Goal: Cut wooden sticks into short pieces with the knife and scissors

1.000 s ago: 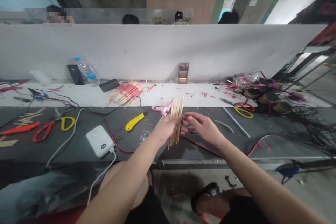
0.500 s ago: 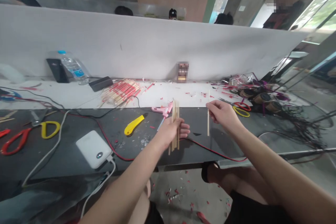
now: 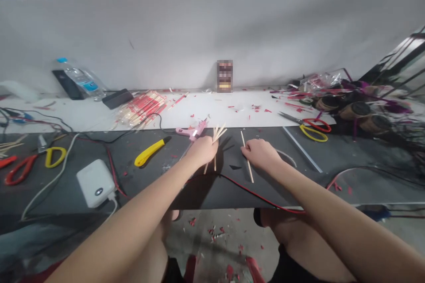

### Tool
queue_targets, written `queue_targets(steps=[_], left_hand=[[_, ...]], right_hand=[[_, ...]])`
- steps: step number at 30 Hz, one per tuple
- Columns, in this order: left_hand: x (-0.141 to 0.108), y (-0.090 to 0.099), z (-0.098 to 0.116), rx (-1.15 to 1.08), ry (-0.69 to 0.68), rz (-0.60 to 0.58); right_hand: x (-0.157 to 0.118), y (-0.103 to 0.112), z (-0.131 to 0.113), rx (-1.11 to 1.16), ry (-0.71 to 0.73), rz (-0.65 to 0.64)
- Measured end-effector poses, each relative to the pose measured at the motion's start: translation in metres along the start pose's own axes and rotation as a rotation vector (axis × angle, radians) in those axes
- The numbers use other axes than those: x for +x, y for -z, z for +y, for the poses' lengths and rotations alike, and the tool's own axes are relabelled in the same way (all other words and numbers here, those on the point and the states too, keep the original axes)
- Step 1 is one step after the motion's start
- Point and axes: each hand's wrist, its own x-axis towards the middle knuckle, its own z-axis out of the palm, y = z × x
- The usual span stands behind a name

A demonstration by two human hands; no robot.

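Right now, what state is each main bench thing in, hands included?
Left hand: closed around stick bundle
Right hand: closed on single stick
Bottle: capped, tilted
Small box: upright
Power bank: white cable plugged in
Yellow cutter: lying down, blade position unclear
Pink glue gun: lying down, power unclear
Right-side scissors: lying down, blades apparently nearly closed
Left-side scissors: lying down, handles spread

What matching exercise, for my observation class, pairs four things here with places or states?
1. Thin pale wooden stick
2. Yellow plastic utility knife
3. White rectangular power bank
4. Blue-capped clear plastic bottle

A. By upright white panel
B. Touching the right hand
C. Between power bank and pink plastic glue gun
D. Joined to white cable

Pairs: 1-B; 2-C; 3-D; 4-A
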Motion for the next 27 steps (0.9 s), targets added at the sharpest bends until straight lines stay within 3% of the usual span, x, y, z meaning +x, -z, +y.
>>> queue_targets(steps=[4,10,18,24,27], left_hand=[[0.005,-0.009,0.001,0.21,-0.036,0.032],[0.009,-0.004,-0.003,0.341,-0.06,0.029],[-0.007,-0.005,-0.017,0.349,-0.048,0.048],[-0.017,-0.005,-0.023,0.35,-0.08,0.051],[-0.019,-0.004,-0.025,0.345,-0.084,0.05]], right_hand=[[-0.019,-0.003,-0.017,-0.092,0.069,0.088],[-0.065,-0.038,-0.059,-0.119,0.525,0.012],[-0.085,-0.047,-0.057,-0.091,0.946,-0.153],[-0.101,-0.067,-0.064,-0.205,1.06,-0.22],[-0.097,-0.054,-0.061,-0.077,1.035,-0.349]])
